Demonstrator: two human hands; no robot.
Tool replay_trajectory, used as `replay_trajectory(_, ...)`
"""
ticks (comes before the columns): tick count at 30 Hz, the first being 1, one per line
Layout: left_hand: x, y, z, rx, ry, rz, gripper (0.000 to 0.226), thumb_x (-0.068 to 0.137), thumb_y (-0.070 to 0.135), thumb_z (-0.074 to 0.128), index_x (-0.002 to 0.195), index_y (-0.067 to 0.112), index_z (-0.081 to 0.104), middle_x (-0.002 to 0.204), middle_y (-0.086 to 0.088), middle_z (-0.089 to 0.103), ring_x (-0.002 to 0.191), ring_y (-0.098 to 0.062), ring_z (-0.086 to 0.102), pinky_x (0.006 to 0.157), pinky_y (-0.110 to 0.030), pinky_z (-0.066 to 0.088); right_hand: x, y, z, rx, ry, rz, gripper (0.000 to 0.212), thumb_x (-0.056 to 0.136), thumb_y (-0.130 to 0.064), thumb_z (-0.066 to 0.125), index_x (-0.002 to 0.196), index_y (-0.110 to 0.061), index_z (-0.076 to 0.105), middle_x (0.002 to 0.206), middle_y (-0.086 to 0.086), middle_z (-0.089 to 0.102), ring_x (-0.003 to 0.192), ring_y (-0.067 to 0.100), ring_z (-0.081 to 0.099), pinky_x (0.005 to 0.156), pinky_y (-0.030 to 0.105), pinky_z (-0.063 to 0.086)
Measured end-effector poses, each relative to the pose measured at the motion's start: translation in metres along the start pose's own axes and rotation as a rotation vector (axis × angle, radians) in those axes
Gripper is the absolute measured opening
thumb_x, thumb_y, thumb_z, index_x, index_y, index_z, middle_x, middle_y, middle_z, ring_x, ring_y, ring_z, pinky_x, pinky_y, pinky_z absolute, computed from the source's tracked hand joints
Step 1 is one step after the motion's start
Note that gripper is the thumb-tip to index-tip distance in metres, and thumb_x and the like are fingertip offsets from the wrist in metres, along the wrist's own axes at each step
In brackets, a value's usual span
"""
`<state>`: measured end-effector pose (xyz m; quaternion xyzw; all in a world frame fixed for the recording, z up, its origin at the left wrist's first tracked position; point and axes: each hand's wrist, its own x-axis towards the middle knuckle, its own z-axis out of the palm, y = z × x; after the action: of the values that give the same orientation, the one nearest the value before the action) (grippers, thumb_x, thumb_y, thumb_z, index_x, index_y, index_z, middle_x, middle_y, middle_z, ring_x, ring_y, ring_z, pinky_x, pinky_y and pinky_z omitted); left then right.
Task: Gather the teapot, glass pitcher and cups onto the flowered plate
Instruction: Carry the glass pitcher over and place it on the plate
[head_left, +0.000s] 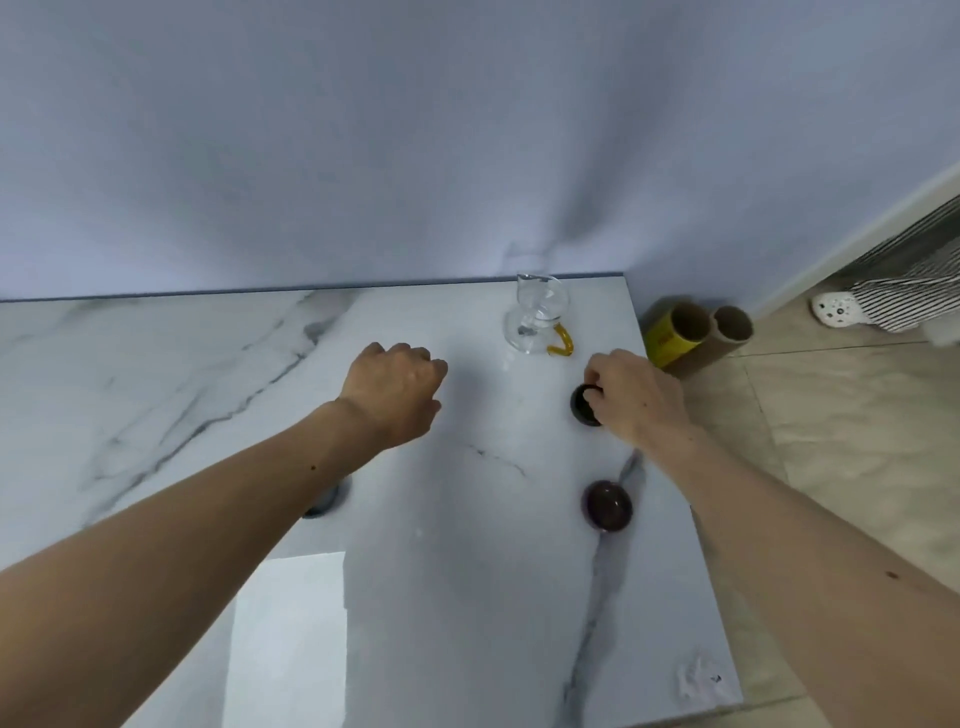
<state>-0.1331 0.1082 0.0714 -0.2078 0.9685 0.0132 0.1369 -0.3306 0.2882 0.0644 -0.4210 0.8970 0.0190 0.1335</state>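
A white marble-look table (426, 597) with grey veins is filling most of the view, its smooth top ending against a pale wall (415, 130). Beyond its right edge, tan floor tiles (841, 426) are showing.

The left hand (395, 389) is hovering over the middle of the table, knuckles up and fingers curled under; whether it is holding anything cannot be told. Under the left forearm, a dark rounded object (324, 501) is peeking out, too hidden to identify.

The right hand (636, 392) is reaching to the table's right side, its fingertips pinching the rim of a small dark cup (584, 408), which is sitting upright on the marble.

The glass pitcher (537, 317) is standing at the far right corner of the table, just beyond both hands and touching neither. It is clear, round-bellied with a flared spout, and carrying a curved amber handle (561, 340).

A 2nd cup (608, 506), dark purple-brown, glossy and round, is resting nearer the person, below the right wrist and apart from it.

On the floor beside the table corner, 2 cardboard tubes (696, 332) are lying side by side, 1 with a yellow label. Striped fabric (904, 291) is lying at the far right.
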Motion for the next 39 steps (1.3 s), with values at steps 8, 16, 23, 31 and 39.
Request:
replay_trajectory(8, 0.053, 0.041, 0.030, -0.003, -0.051, -0.087, 0.032, 0.091, 0.036, 0.050, 0.117, 0.018, 0.057, 0.107, -0.001, 0.063, 0.102, -0.024, 0.058, 0.081, -0.033, 0.040, 0.065, 0.029, 0.023, 0.143, 0.008, -0.062, 0.040, 0.091, -0.041, 0.055, 0.123, -0.018, 0.048, 0.101, 0.004, 0.067, 0.093, 0.029, 0.062, 0.061, 0.031, 0.039)
replay_trajectory(16, 0.082, 0.050, 0.067, -0.088, -0.076, -0.170, 0.032, 0.090, 0.035, 0.052, 0.116, 0.018, 0.059, 0.109, -0.001, 0.064, 0.104, -0.024, 0.058, 0.083, -0.034, 0.042, 0.094, 0.031, 0.050, 0.228, -0.084, -0.061, 0.035, 0.097, -0.049, 0.042, 0.099, -0.018, 0.057, 0.087, 0.004, 0.067, 0.075, 0.025, 0.060, 0.054, 0.031, 0.039)
replay_trajectory(23, 0.088, 0.051, 0.072, -0.108, -0.066, -0.183, 0.033, 0.090, 0.035, 0.052, 0.117, 0.017, 0.059, 0.113, -0.001, 0.064, 0.107, -0.025, 0.058, 0.085, -0.034, 0.043, 0.101, 0.026, 0.061, 0.828, -0.160, 0.127, 0.015, 0.098, -0.021, 0.047, 0.098, -0.012, 0.060, 0.086, 0.007, 0.063, 0.067, 0.020, 0.060, 0.049, 0.012, 0.047)
replay_trajectory(31, 0.067, 0.034, 0.055, -0.135, -0.060, -0.221, 0.035, 0.090, 0.037, 0.053, 0.120, 0.018, 0.058, 0.114, -0.002, 0.063, 0.108, -0.025, 0.057, 0.087, -0.035, 0.043, 0.088, 0.012, 0.040, 0.868, -0.138, 0.069, 0.018, 0.097, -0.016, 0.048, 0.097, -0.010, 0.065, 0.083, 0.012, 0.064, 0.065, 0.019, 0.061, 0.054, 0.014, 0.052)
replay_trajectory(39, -0.002, -0.016, 0.015, -0.165, -0.009, -0.345, 0.034, 0.088, 0.035, 0.052, 0.117, 0.019, 0.059, 0.109, -0.001, 0.064, 0.104, -0.024, 0.059, 0.084, -0.035, 0.044, 0.067, -0.053, -0.014, 0.750, -0.200, -0.130, 0.018, 0.097, -0.018, 0.049, 0.098, -0.011, 0.065, 0.088, 0.016, 0.068, 0.076, 0.028, 0.069, 0.063, 0.022, 0.055)
